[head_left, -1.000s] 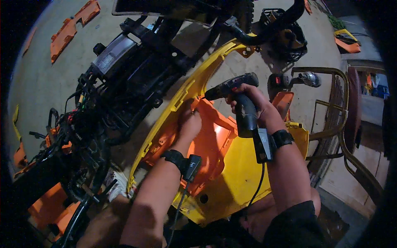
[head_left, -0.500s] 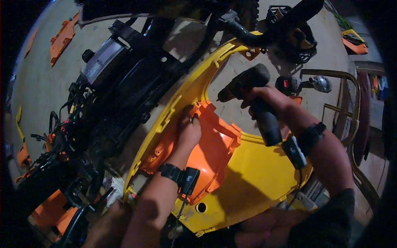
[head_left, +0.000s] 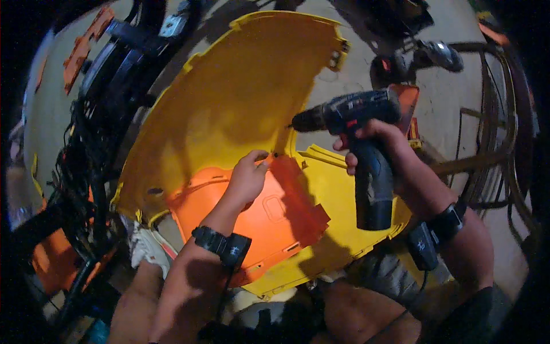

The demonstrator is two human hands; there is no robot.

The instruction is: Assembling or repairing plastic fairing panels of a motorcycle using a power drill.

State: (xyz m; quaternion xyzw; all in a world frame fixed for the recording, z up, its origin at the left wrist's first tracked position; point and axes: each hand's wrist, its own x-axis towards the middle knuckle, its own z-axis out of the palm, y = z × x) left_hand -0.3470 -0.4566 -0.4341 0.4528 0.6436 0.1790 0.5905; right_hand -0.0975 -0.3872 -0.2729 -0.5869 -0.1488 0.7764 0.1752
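My right hand [head_left: 375, 137] is wrapped round the grip of a dark cordless drill [head_left: 364, 109]. Its chuck points left, and a thin bit shows at the tip, in front of the yellow shell. With fingers bent, my left hand [head_left: 249, 175] grips the upper edge of an orange plastic panel [head_left: 275, 209]; its fingertips are partly hidden. That panel lies inside a large curved yellow plastic shell [head_left: 229, 97], which rises behind it and spreads flat to the right. Between the drill bit and my left fingers there is a gap.
Dark vehicle framework with loose wiring [head_left: 86, 149] stands at the left. Another power tool [head_left: 438, 56] lies on the floor at the upper right, near a bent metal tube frame [head_left: 510, 126]. An orange part [head_left: 86, 46] rests on the floor at the far left. A white shoe [head_left: 148, 249] is at the lower left.
The yellow shell and orange panel have been turned, so the shell's broad inner face now shows. My left hand moved with the panel; the drill swung level, its bit still pointing left.
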